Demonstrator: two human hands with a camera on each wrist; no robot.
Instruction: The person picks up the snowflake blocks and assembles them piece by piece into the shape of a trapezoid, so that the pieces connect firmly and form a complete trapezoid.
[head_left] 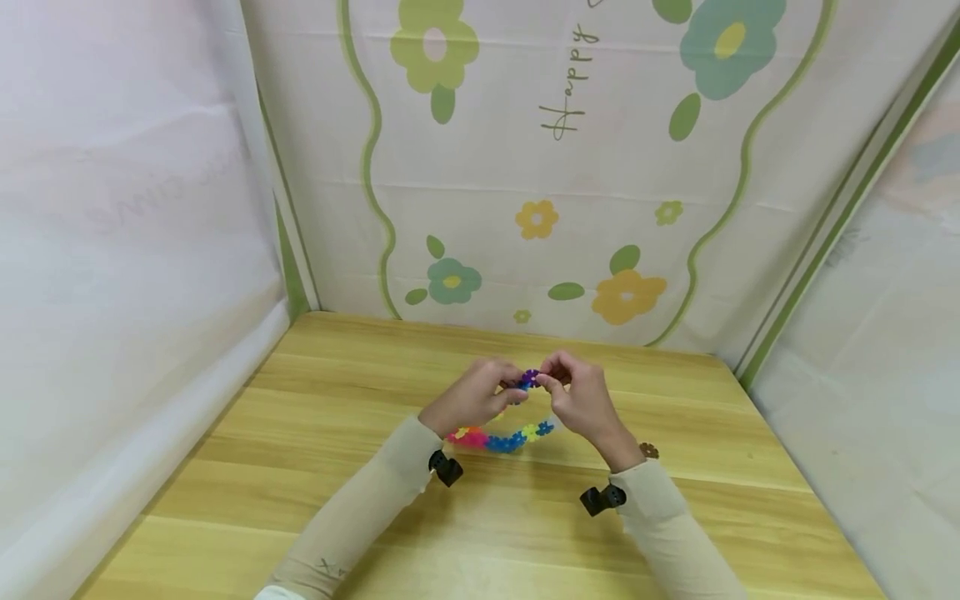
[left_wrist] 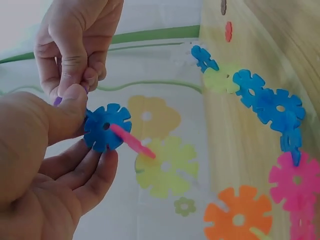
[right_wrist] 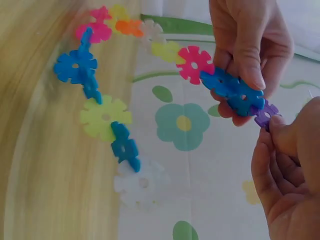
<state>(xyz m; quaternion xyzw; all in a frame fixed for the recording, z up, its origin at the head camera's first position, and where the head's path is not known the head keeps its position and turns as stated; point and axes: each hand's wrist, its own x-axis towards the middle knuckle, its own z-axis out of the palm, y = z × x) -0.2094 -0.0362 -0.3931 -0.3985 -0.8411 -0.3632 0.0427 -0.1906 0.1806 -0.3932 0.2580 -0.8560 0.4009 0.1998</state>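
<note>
My left hand [head_left: 480,393] pinches the blue notched discs [right_wrist: 235,92] at one end of a chain of interlocking plastic snowflake discs. A purple snowflake disc [right_wrist: 267,114] is pinched between the thumb and fingers of my right hand [head_left: 581,400]. It meets the end blue disc; whether their slots are fully locked cannot be told. From my left hand the chain bends round through pink [right_wrist: 195,65], yellow, clear, orange [left_wrist: 238,214] and pink discs. Blue and yellow [head_left: 531,432] ones follow, up to a clear disc [right_wrist: 142,182] at the other end.
A brown snowflake disc [head_left: 649,451] lies on the wooden table [head_left: 510,533] beside my right wrist. A red disc [left_wrist: 228,31] shows near it in the left wrist view. Flower-printed white cloth [head_left: 480,167] stands behind the table, with white cloth at both sides.
</note>
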